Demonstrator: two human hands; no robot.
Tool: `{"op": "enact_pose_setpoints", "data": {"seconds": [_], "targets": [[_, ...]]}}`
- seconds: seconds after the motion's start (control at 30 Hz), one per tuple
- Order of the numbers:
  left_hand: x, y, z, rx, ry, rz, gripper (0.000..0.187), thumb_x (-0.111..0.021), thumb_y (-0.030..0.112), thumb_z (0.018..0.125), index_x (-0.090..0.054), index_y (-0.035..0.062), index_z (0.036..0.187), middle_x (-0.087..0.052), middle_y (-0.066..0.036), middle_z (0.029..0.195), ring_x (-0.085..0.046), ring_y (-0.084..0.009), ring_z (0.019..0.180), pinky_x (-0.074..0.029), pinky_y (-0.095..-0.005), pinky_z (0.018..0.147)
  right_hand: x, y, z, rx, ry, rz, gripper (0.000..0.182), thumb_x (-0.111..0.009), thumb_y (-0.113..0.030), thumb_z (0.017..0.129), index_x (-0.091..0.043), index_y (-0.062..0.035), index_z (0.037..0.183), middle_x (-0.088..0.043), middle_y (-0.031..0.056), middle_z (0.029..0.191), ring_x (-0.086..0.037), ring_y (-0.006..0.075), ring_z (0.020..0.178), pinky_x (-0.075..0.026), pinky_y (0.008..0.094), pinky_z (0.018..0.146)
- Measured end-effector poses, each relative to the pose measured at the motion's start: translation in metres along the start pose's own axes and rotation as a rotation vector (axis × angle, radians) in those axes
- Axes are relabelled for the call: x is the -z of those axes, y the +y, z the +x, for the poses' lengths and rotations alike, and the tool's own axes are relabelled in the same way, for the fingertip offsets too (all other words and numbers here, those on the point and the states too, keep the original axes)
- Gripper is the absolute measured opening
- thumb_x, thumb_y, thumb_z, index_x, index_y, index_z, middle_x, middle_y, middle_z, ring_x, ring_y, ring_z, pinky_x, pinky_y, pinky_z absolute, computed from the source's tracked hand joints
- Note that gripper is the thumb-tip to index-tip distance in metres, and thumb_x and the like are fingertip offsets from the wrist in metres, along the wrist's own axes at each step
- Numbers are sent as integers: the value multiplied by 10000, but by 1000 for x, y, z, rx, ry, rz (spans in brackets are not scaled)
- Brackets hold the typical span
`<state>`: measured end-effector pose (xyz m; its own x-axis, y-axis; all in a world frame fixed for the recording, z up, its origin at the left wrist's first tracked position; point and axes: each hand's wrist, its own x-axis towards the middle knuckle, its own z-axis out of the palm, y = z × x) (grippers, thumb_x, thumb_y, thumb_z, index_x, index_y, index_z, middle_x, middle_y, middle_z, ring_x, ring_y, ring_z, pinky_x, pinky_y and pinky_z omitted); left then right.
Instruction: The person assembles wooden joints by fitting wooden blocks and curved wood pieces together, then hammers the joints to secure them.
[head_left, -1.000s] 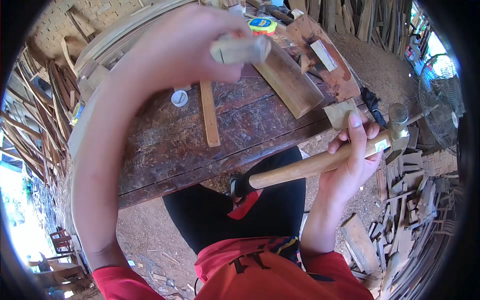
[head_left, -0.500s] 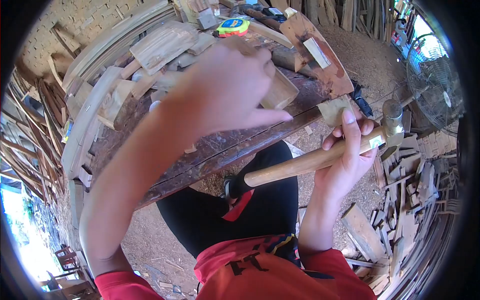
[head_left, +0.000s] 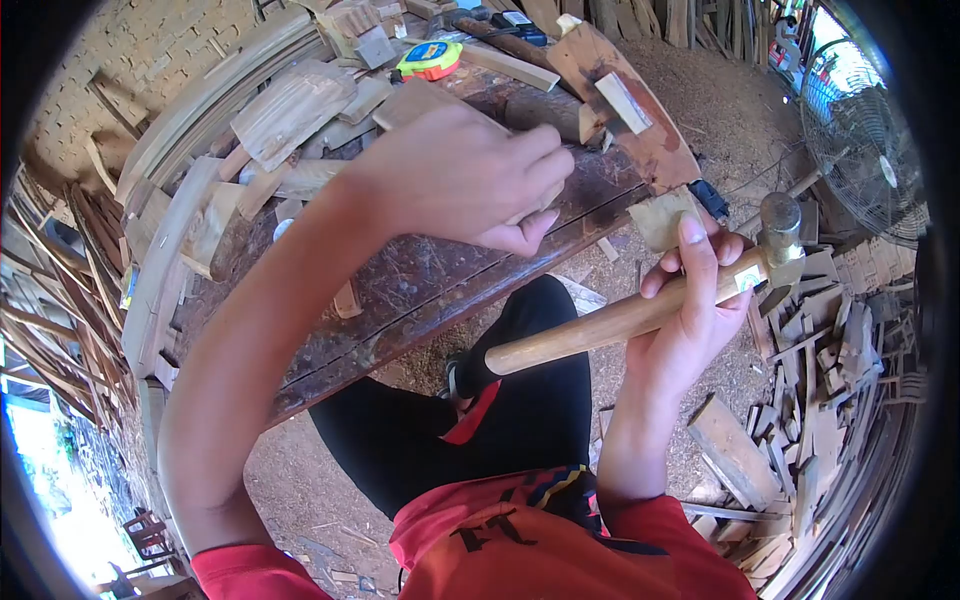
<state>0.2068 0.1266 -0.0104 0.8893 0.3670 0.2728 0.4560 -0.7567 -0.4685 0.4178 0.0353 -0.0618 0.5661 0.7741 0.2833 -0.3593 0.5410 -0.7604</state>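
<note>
My right hand (head_left: 695,290) is closed around a hammer (head_left: 590,332) with a pale wooden handle and a metal head at the right. Pinched by the same hand is a thin tan piece (head_left: 655,220), perhaps sandpaper or a wood chip. Over the workbench (head_left: 440,275), my left hand (head_left: 480,185) has its fingers curled in. What they hold, if anything, is hidden from view. Just behind the left wrist lies a smooth wooden block (head_left: 415,103), partly covered by the hand.
A yellow-green tape measure (head_left: 428,60) lies at the back of the bench. Wood offcuts (head_left: 295,110) crowd the left side. A shaped board (head_left: 640,120) lies at the right end. A fan (head_left: 862,140) stands beyond, above scrap wood (head_left: 830,400) on the floor.
My left hand has shifted slightly down and its fingers have curled in. The wooden block's right end, seen earlier beyond the hand, is out of sight. My right hand still grips the hammer.
</note>
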Motion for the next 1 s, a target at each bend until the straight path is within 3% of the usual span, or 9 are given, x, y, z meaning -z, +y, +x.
{"op": "enact_pose_setpoints", "data": {"seconds": [0.23, 0.47, 0.57, 0.67, 0.77, 0.8, 0.9, 0.93, 1.0], "targets": [[49, -18, -33, 77, 561, -35, 638, -658, 582, 924, -638, -10, 1161, -709, -129, 1061, -722, -261, 756, -597, -344, 656, -2, 0, 4, -1, 45, 5, 329, -782, -27, 925, -476, -143, 965, -694, 70, 963, -594, 59, 631, -494, 197, 452], [115, 52, -140, 377, 698, -100, 661, -665, 586, 972, -630, -56, 1127, -724, -232, 1101, -744, -321, 883, -613, -367, 785, -16, -7, -13, -80, -77, -3, 333, -787, -29, 919, -477, -139, 970, -692, 92, 991, -616, 89, 650, -487, 198, 444], [118, 81, -203, 642, 621, -47, 665, -645, 590, 998, -616, -57, 1149, -723, -249, 1110, -734, -326, 1023, -591, -427, 925, -35, -10, -37, -144, -173, -30, 338, -785, -22, 918, -469, -135, 965, -706, 118, 1023, -631, 98, 648, -492, 209, 446], [105, 80, -238, 692, 603, 18, 637, -633, 563, 1014, -636, -57, 1162, -731, -231, 1126, -753, -328, 967, -615, -401, 848, -60, 0, -63, -248, -309, -25, 353, -783, 2, 911, -457, -126, 958, -727, 149, 1040, -654, 118, 639, -502, 226, 455], [124, 80, -255, 621, 349, 126, 602, -581, 529, 1054, -657, -56, 1175, -743, -213, 1123, -764, -314, 889, -628, -364, 743, -78, 8, -87, -316, -470, 15, 350, -775, 38, 913, -461, -108, 957, -744, 187, 1086, -675, 132, 653, -515, 235, 467], [129, 80, -256, 540, 285, 209, 534, -540, 477, 1082, -683, -29, 1171, -753, -192, 1098, -749, -247, 767, -604, -313, 621, -85, 8, -94, -324, -493, 12, 346, -774, 40, 917, -462, -104, 958, -744, 187, 1089, -679, 136, 658, -518, 237, 470], [144, 81, -264, 372, 131, 102, 595, -527, 513, 1079, -635, -56, 1213, -744, -227, 1157, -757, -276, 788, -593, -347, 615, -99, 6, -107, -332, -538, -4, 341, -776, 38, 923, -464, -96, 960, -745, 192, 1096, -688, 142, 669, -524, 241, 477], [141, 80, -265, 314, 155, 112, 522, -566, 482, 1063, -667, -10, 1208, -741, -224, 1161, -697, -179, 650, -506, -292, 478, -102, 7, -110, -331, -549, -10, 341, -778, 36, 924, -465, -94, 961, -746, 195, 1098, -690, 144, 672, -525, 242, 479], [142, 82, -269, 202, 38, 71, 457, -583, 444, 1058, -689, 23, 1200, -743, -199, 1165, -647, -143, 610, -472, -282, 470, -106, 8, -111, -319, -578, -21, 343, -783, 34, 921, -467, -93, 964, -748, 197, 1096, -692, 145, 672, -527, 243, 479]]}}
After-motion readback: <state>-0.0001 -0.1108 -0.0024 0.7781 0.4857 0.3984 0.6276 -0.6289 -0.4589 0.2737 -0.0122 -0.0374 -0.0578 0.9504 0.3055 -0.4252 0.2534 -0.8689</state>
